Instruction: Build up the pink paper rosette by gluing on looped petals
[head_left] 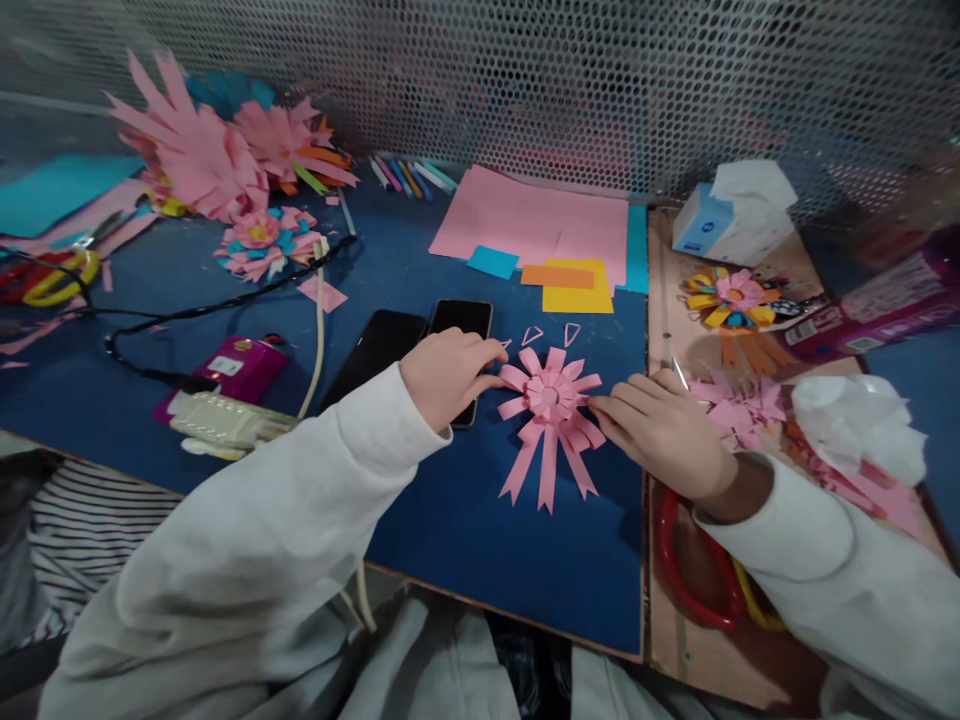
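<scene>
A pink paper flower with layered petals and several notched tails lies on the blue table. My left hand pinches a petal tip at the flower's left side, above the phones. On the right side, my right hand has its fingers pressed together on another petal's end. Small pink folded paper loops lie just behind the flower. Two dark phones sit to its left, one partly under my left hand.
Pink sheets, markers and a tissue box are at the back. Red-handled scissors lie under my right forearm. A magenta device with cables and a large paper flower are at left.
</scene>
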